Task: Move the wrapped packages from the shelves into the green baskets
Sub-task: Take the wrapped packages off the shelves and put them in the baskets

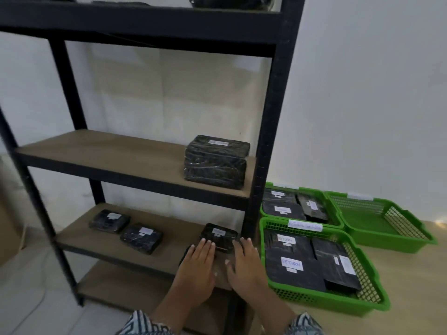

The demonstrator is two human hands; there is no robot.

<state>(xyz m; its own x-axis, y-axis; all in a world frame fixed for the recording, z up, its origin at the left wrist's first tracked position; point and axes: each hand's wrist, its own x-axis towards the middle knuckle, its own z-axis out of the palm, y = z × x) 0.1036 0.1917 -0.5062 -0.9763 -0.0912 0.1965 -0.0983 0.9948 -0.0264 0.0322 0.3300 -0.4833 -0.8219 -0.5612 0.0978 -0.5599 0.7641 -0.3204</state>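
While both reach over the lower shelf (pixel 174 228), the left grip (pixel 197 264) and right grip (pixel 244 262) are released, straight fingertips at the near edge of the wrapped package (pixel 219 234) just ahead; a filled green basket (pixel 302 298) sits right of the right grip.

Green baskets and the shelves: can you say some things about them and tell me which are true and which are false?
1. The far right basket has no packages in it. True.
2. The hands hold a package up in the air. False: the left hand and right hand are stretched flat by a package that lies on the lower shelf.
3. A stack of packages sits on the middle shelf. True.
4. The near basket is empty. False: the near basket holds black packages with white labels.
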